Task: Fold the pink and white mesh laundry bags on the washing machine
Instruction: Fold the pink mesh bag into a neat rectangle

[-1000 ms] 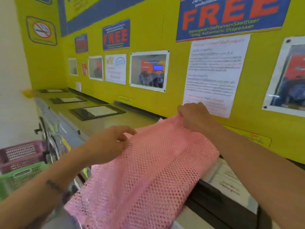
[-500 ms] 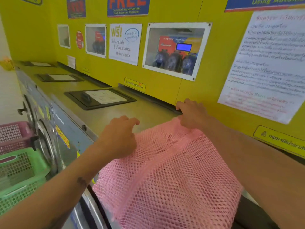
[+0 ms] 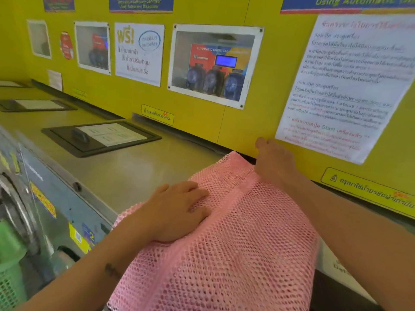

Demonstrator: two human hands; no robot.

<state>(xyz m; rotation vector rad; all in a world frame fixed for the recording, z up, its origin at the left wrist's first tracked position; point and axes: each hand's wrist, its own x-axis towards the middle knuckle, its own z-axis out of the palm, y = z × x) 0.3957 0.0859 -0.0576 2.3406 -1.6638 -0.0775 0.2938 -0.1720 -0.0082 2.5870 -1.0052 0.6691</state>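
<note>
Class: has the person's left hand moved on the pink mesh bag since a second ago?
Yes. The left hand has dropped from pinching the pink mesh laundry bag to lying flat on it, nearer the steel washing machine top.

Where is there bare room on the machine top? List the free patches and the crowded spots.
Free: the steel top between the black lid panel, the yellow wall and the pink mesh bag. Crowded: the right side, covered by the bag with the left hand pressing it and the right hand at its far corner.

Pink laundry bag (image 3: 235,254) is seen as open-weave mesh cloth, coarse, matt. Washing machine top (image 3: 134,176) is seen as brushed metal, dull sheen. Wall notice (image 3: 345,86) is seen as glossy laminated paper. Green basket (image 3: 10,270) is seen as perforated plastic.
</note>
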